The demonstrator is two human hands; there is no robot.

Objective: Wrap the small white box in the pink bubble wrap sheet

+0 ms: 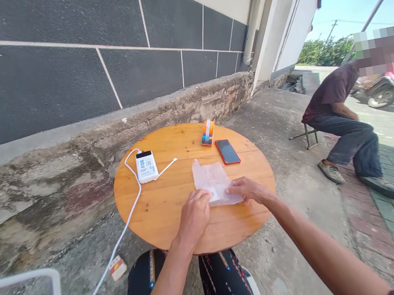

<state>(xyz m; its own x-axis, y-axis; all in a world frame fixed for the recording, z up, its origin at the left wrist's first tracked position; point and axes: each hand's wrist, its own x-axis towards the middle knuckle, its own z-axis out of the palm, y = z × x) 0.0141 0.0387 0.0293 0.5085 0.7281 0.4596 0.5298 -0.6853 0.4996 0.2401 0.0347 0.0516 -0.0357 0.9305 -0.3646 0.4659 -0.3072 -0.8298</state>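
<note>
A thin, translucent whitish sheet, slightly crumpled and perhaps a plastic bag, lies over the near middle of the round wooden table. Its near left edge is pinched by my left hand, fingers closed. On the right side of the sheet, my right hand grips with the thumb on top and the fingers partly under it. Just beyond the sheet, to the right, a phone with a red edge lies flat. An orange tape dispenser with a clear roll stands behind the phone.
On the left of the table lies a white power bank, with a white cable running off toward the lower left. A small box is on the ground. A seated person is at right, and a tiled wall rises behind.
</note>
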